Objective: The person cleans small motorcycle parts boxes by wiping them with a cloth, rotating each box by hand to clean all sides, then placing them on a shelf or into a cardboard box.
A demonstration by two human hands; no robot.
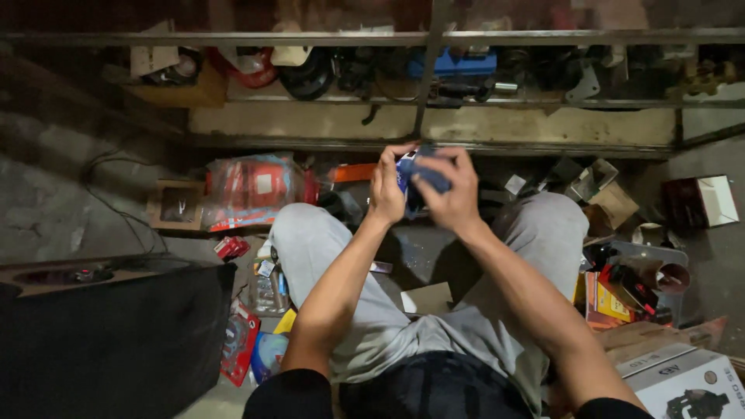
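I sit on the floor with my knees up in grey trousers. Both hands are raised in front of me and meet around a small blue and white packet (409, 169). My left hand (386, 188) grips its left side with the fingers curled over the top. My right hand (450, 190) covers its right side, and a blue part (431, 179) shows between the fingers. Most of the packet is hidden by my hands.
A low metal shelf (434, 101) ahead holds dark parts, a red ring and a blue box. Red plastic packs (252, 190) and a small cardboard box (177, 206) lie at left. Open cartons (702, 202) and boxes (683, 380) crowd the right. A black cloth-covered block (109, 334) stands near left.
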